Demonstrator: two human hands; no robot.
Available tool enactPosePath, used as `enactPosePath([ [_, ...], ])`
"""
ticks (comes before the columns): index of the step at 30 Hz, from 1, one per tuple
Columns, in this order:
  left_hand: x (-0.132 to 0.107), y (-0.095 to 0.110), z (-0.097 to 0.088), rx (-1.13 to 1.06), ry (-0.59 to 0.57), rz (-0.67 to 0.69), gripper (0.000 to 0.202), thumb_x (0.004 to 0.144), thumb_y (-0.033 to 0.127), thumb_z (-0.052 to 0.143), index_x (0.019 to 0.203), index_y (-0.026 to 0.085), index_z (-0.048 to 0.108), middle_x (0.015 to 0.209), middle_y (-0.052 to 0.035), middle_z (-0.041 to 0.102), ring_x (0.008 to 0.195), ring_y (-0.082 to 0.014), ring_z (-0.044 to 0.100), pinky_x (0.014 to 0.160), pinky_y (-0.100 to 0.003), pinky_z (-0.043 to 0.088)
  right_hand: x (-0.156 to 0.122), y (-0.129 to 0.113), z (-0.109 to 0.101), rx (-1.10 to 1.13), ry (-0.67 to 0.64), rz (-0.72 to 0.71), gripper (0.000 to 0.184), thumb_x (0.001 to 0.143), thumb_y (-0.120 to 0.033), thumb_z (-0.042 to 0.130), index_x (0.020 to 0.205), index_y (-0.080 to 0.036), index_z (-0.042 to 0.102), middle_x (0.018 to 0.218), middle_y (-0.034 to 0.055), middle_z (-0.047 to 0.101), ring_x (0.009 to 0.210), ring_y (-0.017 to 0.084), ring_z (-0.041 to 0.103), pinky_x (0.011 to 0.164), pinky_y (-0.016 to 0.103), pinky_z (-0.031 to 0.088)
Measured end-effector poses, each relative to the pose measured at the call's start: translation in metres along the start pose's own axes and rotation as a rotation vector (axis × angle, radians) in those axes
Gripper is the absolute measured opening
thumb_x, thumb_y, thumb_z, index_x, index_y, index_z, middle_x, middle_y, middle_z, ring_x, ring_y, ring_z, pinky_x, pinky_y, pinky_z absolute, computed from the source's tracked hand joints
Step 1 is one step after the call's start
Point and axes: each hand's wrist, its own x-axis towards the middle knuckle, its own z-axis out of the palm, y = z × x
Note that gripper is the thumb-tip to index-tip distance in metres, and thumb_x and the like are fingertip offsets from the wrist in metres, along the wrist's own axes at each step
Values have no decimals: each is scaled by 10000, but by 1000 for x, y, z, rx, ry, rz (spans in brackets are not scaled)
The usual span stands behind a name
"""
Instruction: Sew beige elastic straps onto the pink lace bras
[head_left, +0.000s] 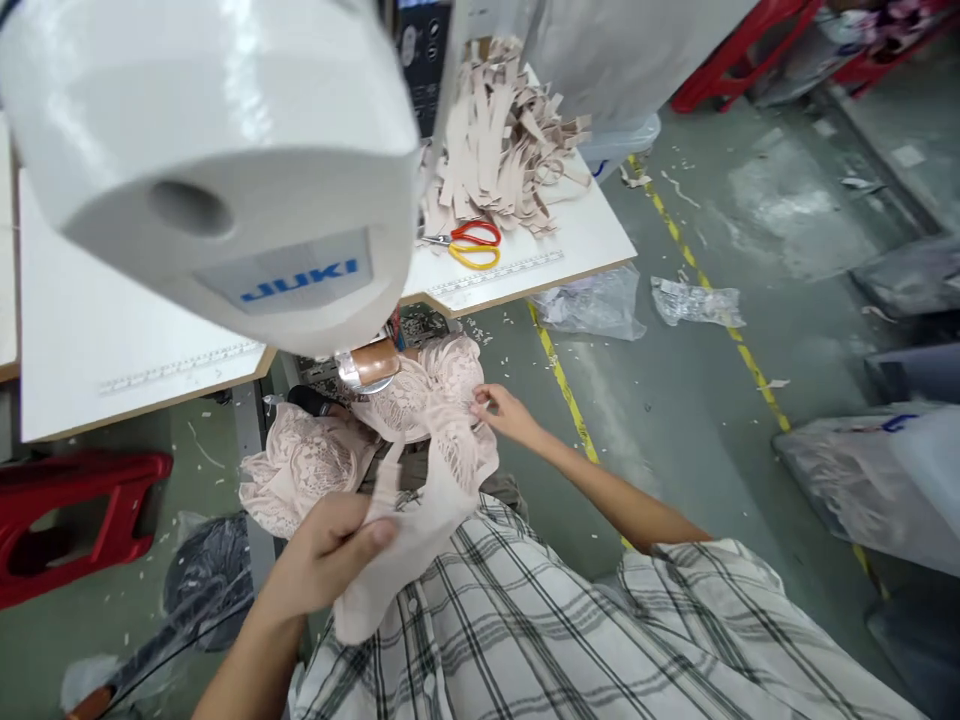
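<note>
A pale pink lace bra (450, 450) hangs between my two hands, just in front of my lap. My left hand (337, 550) is closed on its smooth band, with a strap rising beside the thumb. At the cup's right edge, my right hand (499, 410) pinches the lace. More pale pink lace bras (300, 465) lie under and to the left of the held one, by the sewing machine's arm. The white sewing machine head (225, 180) looms above them and hides part of the stitching area.
On the white table (600, 240) lie scissors (474, 245) with red and yellow handles and a heap of beige straps (502, 140). Red stools (82, 515) stand at left and far right. Plastic bags (592, 300) and scraps litter the green floor.
</note>
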Motion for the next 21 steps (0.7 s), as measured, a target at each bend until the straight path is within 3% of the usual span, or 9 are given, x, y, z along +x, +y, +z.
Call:
enactPosePath([
  [4, -16, -26, -12, -219, 344, -282, 482, 828, 591, 639, 635, 150, 626, 535, -11, 521, 486, -131, 441, 462, -230, 316, -13, 33, 37, 19, -3, 157, 789, 717, -394, 737, 1375, -150, 377, 1248, 175, 571, 1089, 247, 604, 899, 379, 505],
  [6, -15, -34, -17, -320, 414, -394, 470, 766, 607, 702, 708, 142, 678, 556, -23, 577, 498, -150, 486, 480, -237, 367, -18, 35, 43, 32, -49, 191, 830, 723, -361, 716, 1423, -162, 318, 1146, 122, 626, 986, 219, 629, 855, 353, 502],
  [8, -14, -37, -27, -370, 474, -444, 465, 734, 602, 736, 815, 144, 711, 592, -27, 619, 523, -166, 524, 519, -251, 411, -23, 34, 33, 38, -113, 198, 735, 728, -345, 688, 1384, -179, 401, 965, 53, 662, 826, 193, 627, 775, 319, 486],
  [10, -12, -38, -43, -340, 525, -459, 500, 741, 620, 716, 908, 149, 716, 641, -34, 654, 555, -187, 557, 545, -266, 431, -30, 32, 11, 34, -171, 185, 489, 717, -365, 685, 1167, -198, 595, 825, 22, 651, 730, 179, 591, 719, 290, 446],
  [12, -5, -42, -62, -172, 529, -466, 534, 775, 650, 649, 956, 151, 708, 727, -60, 692, 632, -231, 605, 588, -296, 458, -39, 27, -15, 35, -204, 163, 264, 734, -445, 674, 822, -196, 653, 687, 15, 600, 669, 166, 544, 673, 272, 400],
  [14, 11, -45, -72, 165, 551, -477, 525, 803, 635, 595, 961, 146, 704, 843, -104, 715, 793, -313, 648, 702, -372, 496, -48, 17, -36, 55, -206, 145, 424, 802, -567, 593, 608, -192, 547, 566, 4, 495, 603, 149, 477, 619, 263, 356],
  [16, 36, -46, -62, 546, 653, -442, 489, 803, 567, 593, 994, 129, 700, 1017, -177, 703, 1040, -417, 612, 882, -500, 470, -53, -5, -47, 103, -182, 139, 563, 891, -674, 398, 590, -202, 461, 520, -18, 394, 546, 134, 406, 565, 258, 327],
  [18, 66, -42, -29, 673, 731, -253, 546, 804, 499, 613, 1181, 107, 646, 1296, -246, 593, 1287, -447, 467, 1024, -571, 381, -55, -35, -47, 267, -130, 152, 608, 929, -714, 240, 658, -213, 455, 525, -38, 352, 503, 122, 353, 520, 255, 309],
  [21, 101, -34, 33, 357, 305, 26, 640, 817, 469, 648, 1364, 158, 535, 1426, -185, 529, 1335, -349, 456, 1086, -480, 372, -52, -82, -40, 555, -162, 136, 603, 906, -752, 305, 745, -210, 514, 545, -43, 414, 476, 116, 375, 484, 257, 331],
])
